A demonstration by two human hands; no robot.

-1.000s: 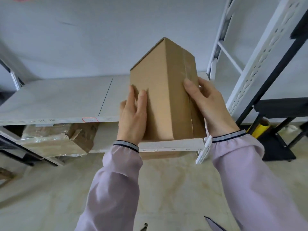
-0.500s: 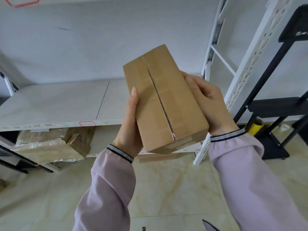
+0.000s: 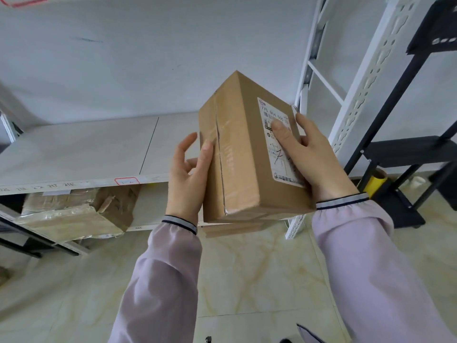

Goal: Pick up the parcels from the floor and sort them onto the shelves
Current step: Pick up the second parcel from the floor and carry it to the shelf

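Observation:
A brown cardboard parcel (image 3: 242, 154) is held in front of me at chest height, above the floor and in front of the white shelf (image 3: 81, 149). Its taped seam faces left and a white shipping label (image 3: 278, 134) faces up on the right. My right hand (image 3: 311, 154) grips the right side, thumb pressed on the label. My left hand (image 3: 189, 177) supports the left side with the thumb on the seam face and fingers loosely spread behind.
On the lower shelf at the left lies a taped, wrapped cardboard parcel (image 3: 74, 211). A white perforated upright (image 3: 366, 78) rises at the right, with a black rack (image 3: 415, 149) and a yellow tape roll (image 3: 374, 183) beyond it. The floor is beige tile (image 3: 259, 276).
The parcel has been rotated in both hands: first an edge faced me, then the seam face, now the label side shows. My right thumb has moved onto the label.

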